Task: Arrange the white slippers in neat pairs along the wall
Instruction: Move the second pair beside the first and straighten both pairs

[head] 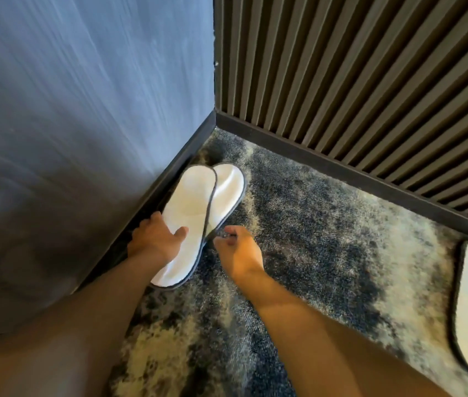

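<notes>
White slippers (195,204) overlapped by blue wall (83,110); left hand (155,239) spread on one, right hand (238,250) loosely curled, empty.

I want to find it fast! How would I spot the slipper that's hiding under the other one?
Find the corner where the smooth blue wall meets the ribbed dark wall. Two white slippers overlap on the carpet there. Yours is the lower slipper, farther from the blue wall, peeking out beside the top slipper under the left hand.

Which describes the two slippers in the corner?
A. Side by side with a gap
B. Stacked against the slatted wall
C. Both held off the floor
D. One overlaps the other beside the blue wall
D: the nearer slipper lies partly over the other slipper, along the blue wall.
</notes>
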